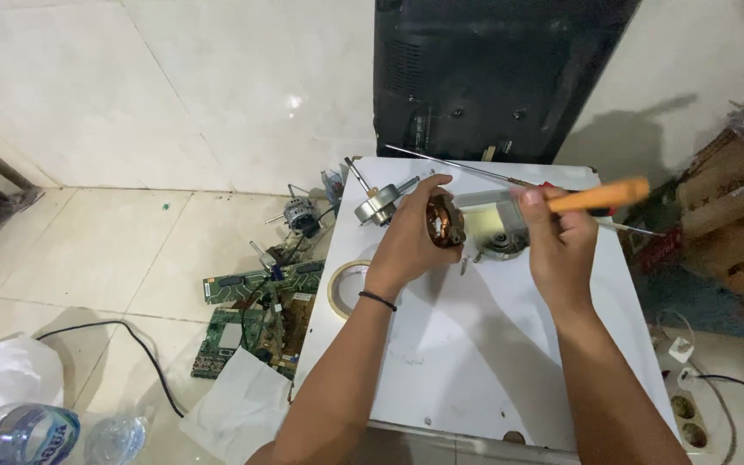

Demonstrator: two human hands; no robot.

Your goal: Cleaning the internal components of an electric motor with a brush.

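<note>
My left hand point(412, 234) grips a small motor part with copper windings point(443, 220) above a white table point(475, 344). My right hand point(555, 237) holds a screwdriver with an orange handle point(600, 197); its long metal shaft point(449, 162) runs up and left over the table's far edge. Between my hands, on the table, lies a grey metal motor housing point(499, 226). A round metal rotor with a shaft point(377, 202) rests just left of my left hand.
A roll of tape point(344, 286) sits at the table's left edge. Green circuit boards point(256, 323) and a small motor point(302, 215) lie on the tiled floor. A black screen back point(484, 73) leans against the wall. Cardboard boxes point(738, 220), a power strip point(686, 405), plastic bottles point(27, 435) nearby.
</note>
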